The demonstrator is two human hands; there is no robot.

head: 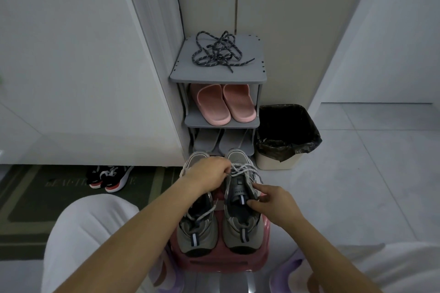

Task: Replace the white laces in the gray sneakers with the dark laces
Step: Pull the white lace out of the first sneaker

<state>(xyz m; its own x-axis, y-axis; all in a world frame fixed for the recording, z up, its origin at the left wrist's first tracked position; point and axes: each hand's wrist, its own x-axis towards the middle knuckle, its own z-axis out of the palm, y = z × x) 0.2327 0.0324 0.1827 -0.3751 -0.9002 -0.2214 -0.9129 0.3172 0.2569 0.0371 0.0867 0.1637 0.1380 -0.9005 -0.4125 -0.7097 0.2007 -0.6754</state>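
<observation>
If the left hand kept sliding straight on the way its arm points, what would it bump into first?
Probably the toe of the right sneaker, just past the left hand pinching its white lace; depth is hard to judge.

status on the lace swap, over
Left hand pinches white lace on right-hand sneaker. Right hand grips that sneaker's side. Dark laces untouched on rack top. Nothing blocking.

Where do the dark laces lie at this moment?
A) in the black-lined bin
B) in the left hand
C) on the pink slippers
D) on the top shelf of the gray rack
D: the dark laces lie tangled on the top shelf, above the pink slippers.
</observation>
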